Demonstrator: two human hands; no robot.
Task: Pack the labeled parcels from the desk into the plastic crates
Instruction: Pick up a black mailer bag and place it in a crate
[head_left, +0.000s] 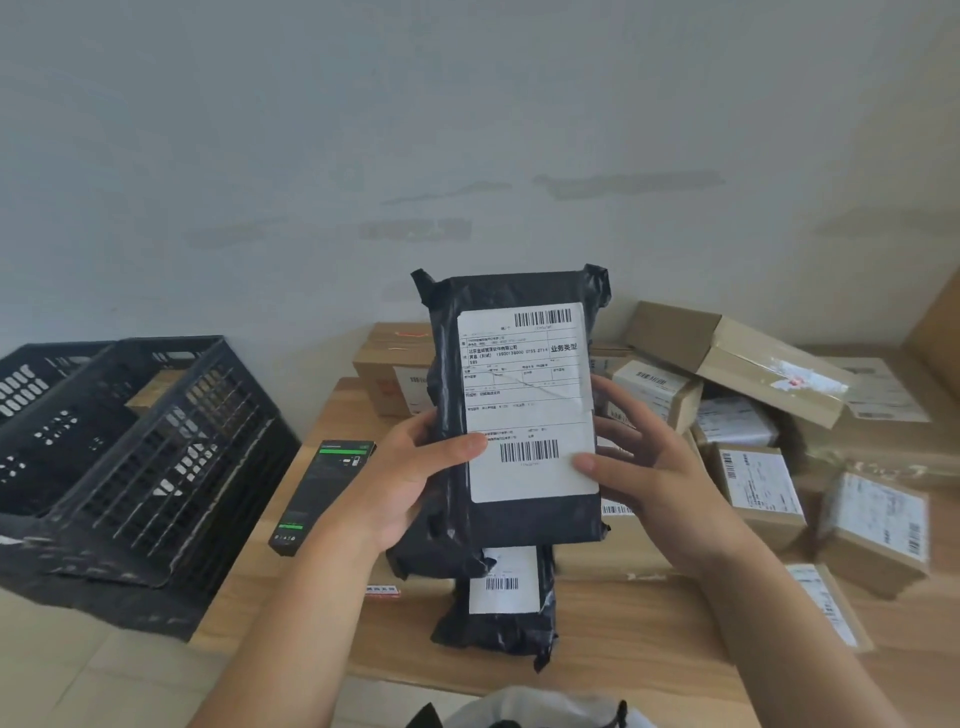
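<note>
I have a long black plastic mailer parcel with a white barcode label held upright above the light wooden desk, label facing me. My left hand grasps its left edge, thumb lying across the lower corner of the label and the other fingers wrapped behind the pack. My right hand grasps the right edge, thumb tip pressed on the label's lower right part, the other fingers spread behind and beside the pack. Directly below it, a second black plastic mailer with a smaller white label lies flat on the desk near the front edge. To the left of the desk stand 2 black slatted plastic crates, side by side; something brown shows through the slats of the nearer one, but I cannot tell what it is. A slim black box with green print lies on the desk's left edge, just beside the crates. Brown cardboard boxes with white shipping labels crowd the right side of the desk, 1 of them with its flaps open.
</note>
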